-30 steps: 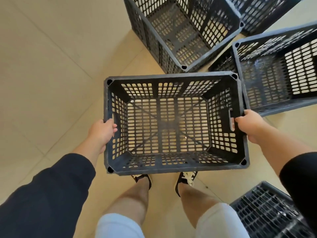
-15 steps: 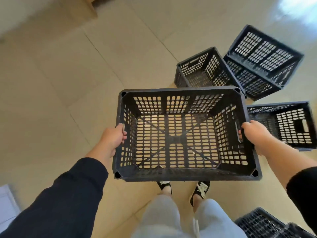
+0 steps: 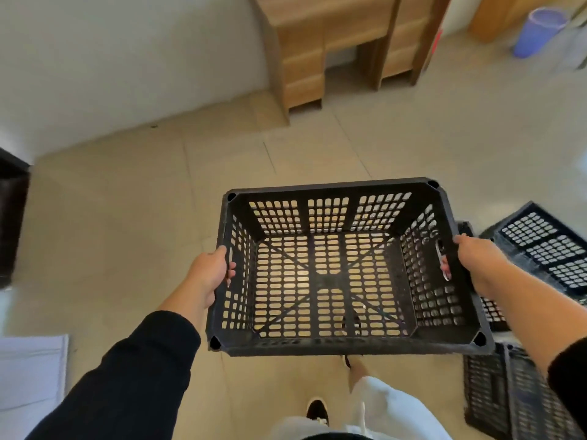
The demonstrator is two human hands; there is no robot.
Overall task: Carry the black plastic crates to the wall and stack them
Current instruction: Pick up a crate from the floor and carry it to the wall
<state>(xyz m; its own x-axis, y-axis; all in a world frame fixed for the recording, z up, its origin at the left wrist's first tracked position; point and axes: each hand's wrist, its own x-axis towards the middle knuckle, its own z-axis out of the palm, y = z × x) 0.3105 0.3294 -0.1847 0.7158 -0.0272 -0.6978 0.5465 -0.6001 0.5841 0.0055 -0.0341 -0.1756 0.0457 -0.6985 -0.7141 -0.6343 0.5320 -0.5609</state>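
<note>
A person is carrying one black crate [image 3: 343, 268], empty and held level above the tiled floor [image 3: 133, 223], its open top facing the camera. The left hand [image 3: 209, 274] is gripping the crate's left end wall, its fingers [image 3: 231, 272] curling in through the handle slot. The right hand [image 3: 476, 258] is gripping the right end wall in the same way, fingers [image 3: 444, 265] showing through that slot from inside.

The step in hand appears to be the carry itself: the crate is clear of the floor and is facing a pale wall [image 3: 111, 65] ahead, with bare floor lying between. No stack is showing at the wall's foot in this view.

Other crates [image 3: 546, 246] are lying on the floor to the right, one behind the right forearm and another [image 3: 508, 392] at lower right, waiting their turn.

The next move likely calls for walking the crate forward to the wall's base, left of the wooden cabinet [image 3: 333, 49], and lowering it flat with both grips kept even, so that later crates can seat squarely on its rim.

No brand, label or legible writing is showing on the crate or elsewhere.
</note>
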